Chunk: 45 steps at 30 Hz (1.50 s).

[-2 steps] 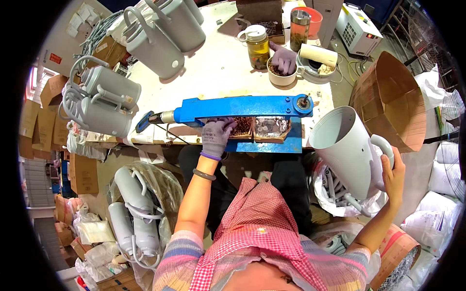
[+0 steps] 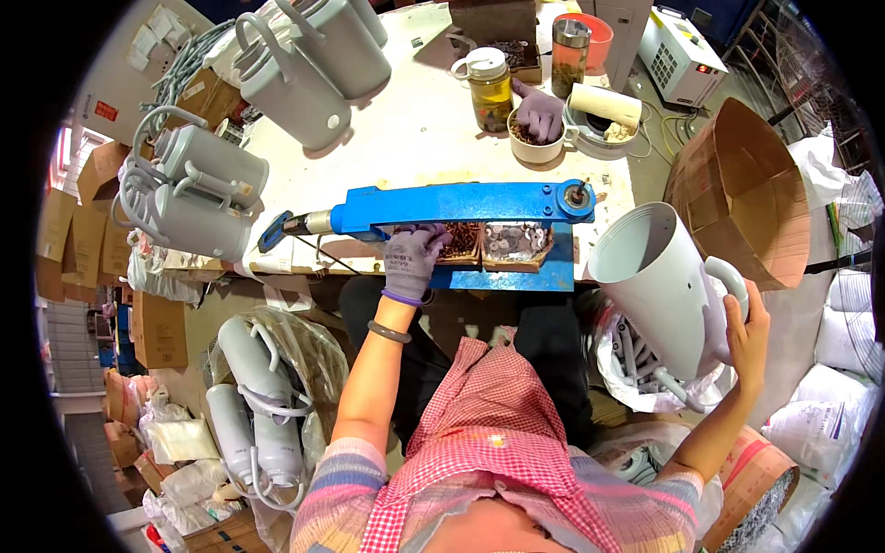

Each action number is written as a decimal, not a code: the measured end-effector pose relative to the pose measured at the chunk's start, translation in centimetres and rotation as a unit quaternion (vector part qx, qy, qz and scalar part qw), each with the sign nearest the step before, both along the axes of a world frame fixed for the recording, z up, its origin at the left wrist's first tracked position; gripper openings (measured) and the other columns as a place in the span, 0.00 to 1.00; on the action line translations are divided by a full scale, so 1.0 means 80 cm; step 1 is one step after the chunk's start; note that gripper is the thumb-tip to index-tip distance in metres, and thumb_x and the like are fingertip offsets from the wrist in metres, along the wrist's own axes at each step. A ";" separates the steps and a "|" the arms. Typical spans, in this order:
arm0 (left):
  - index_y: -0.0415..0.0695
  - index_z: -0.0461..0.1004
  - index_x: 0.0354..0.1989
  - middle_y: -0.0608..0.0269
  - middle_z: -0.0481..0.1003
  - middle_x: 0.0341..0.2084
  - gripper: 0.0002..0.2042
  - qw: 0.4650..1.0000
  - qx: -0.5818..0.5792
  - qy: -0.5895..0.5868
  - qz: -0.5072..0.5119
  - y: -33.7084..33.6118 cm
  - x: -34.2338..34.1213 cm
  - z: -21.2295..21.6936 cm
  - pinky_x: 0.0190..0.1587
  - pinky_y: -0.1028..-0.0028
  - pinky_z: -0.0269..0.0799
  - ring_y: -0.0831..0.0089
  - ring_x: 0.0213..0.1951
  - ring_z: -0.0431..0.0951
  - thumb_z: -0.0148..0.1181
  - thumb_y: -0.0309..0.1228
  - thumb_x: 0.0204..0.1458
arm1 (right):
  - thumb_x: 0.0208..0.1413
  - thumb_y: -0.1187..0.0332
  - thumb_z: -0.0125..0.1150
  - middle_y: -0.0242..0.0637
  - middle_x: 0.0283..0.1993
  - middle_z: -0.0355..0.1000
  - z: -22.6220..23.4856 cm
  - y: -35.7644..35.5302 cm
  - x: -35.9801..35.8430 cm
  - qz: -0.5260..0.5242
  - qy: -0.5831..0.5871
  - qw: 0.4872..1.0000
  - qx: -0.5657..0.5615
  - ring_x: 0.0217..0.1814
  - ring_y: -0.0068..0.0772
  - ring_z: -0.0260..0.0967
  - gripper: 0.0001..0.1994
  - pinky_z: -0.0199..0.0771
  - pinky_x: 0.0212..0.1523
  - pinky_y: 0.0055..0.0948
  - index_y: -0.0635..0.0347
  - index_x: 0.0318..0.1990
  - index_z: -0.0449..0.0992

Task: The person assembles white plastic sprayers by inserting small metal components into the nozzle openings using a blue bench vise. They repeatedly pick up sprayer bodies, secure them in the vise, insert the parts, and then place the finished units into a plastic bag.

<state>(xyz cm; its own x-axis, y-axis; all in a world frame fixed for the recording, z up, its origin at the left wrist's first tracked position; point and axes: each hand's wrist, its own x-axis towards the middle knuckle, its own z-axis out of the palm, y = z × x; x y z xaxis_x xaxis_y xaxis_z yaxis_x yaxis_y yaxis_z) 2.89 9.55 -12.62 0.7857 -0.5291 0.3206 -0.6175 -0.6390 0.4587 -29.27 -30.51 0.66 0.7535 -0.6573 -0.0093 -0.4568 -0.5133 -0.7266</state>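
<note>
My left hand [image 2: 412, 260], in a grey-purple glove, reaches to a small tray of brass-coloured screws [image 2: 464, 243] under a long blue arm fixture [image 2: 461, 205]. Its fingers are curled together at the tray's left side; what they pinch is too small to make out. Beside the screws lies a tray of grey washers [image 2: 516, 241]. On the right my bare right hand [image 2: 749, 336] is wrapped round the handle of a grey watering can [image 2: 645, 286]. The can is tilted, its wide open end toward the table and its spout low down.
Several grey watering cans [image 2: 290, 88] stand at the table's left. A power driver [image 2: 293, 225] sits at the fixture's left end. Farther back, a purple glove [image 2: 540, 112] rests in a white cup [image 2: 535, 152] beside a yellow-filled jar [image 2: 489, 97]. A cardboard box [image 2: 737, 198] stands right.
</note>
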 end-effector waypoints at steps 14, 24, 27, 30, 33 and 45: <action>0.36 0.77 0.49 0.56 0.83 0.38 0.11 0.860 -0.311 0.402 0.029 -0.001 -0.057 0.081 0.43 0.73 0.82 0.73 0.43 0.83 0.65 0.29 0.62 | 0.62 0.66 0.62 0.43 0.43 0.77 -0.031 -0.014 -0.022 -0.005 0.006 1.000 -0.008 0.46 0.35 0.72 0.16 0.70 0.52 0.33 0.66 0.53 0.76; 0.34 0.83 0.44 0.58 0.84 0.38 0.09 0.854 -0.367 0.338 -0.148 -0.190 -0.036 0.144 0.46 0.78 0.80 0.76 0.38 0.83 0.69 0.22 0.55 | 0.61 0.65 0.66 0.41 0.34 0.76 -0.033 0.001 -0.022 0.018 -0.058 0.997 -0.041 0.35 0.29 0.70 0.16 0.72 0.41 0.29 0.64 0.52 0.76; 0.34 0.83 0.43 0.59 0.85 0.33 0.09 0.898 -0.286 0.299 -0.147 -0.212 -0.036 0.139 0.41 0.77 0.80 0.78 0.34 0.83 0.69 0.25 0.56 | 0.60 0.66 0.66 0.40 0.34 0.76 -0.035 0.003 -0.022 0.020 -0.071 0.997 -0.020 0.35 0.28 0.70 0.15 0.72 0.41 0.29 0.64 0.51 0.76; 0.35 0.83 0.43 0.59 0.85 0.32 0.10 0.920 -0.252 0.254 -0.159 -0.209 -0.034 0.141 0.41 0.77 0.80 0.78 0.35 0.84 0.70 0.26 0.56 | 0.60 0.67 0.66 0.39 0.33 0.76 -0.036 0.001 -0.023 0.000 -0.054 0.998 0.010 0.35 0.27 0.69 0.15 0.72 0.41 0.28 0.65 0.51 0.76; 0.35 0.83 0.43 0.60 0.85 0.32 0.10 0.914 -0.257 0.249 -0.188 -0.203 -0.032 0.142 0.41 0.77 0.80 0.79 0.35 0.83 0.70 0.27 0.55 | 0.60 0.68 0.66 0.39 0.33 0.76 -0.035 0.000 -0.022 -0.011 -0.043 0.999 0.024 0.35 0.27 0.69 0.15 0.72 0.41 0.29 0.66 0.51 0.76; 0.39 0.81 0.51 0.53 0.82 0.45 0.16 0.936 -0.213 0.221 -0.170 -0.154 -0.049 0.152 0.49 0.70 0.78 0.69 0.44 0.83 0.70 0.31 0.55 | 0.61 0.68 0.63 0.38 0.34 0.75 -0.033 0.007 -0.027 -0.015 -0.023 1.000 0.013 0.35 0.28 0.69 0.15 0.71 0.41 0.30 0.66 0.52 0.75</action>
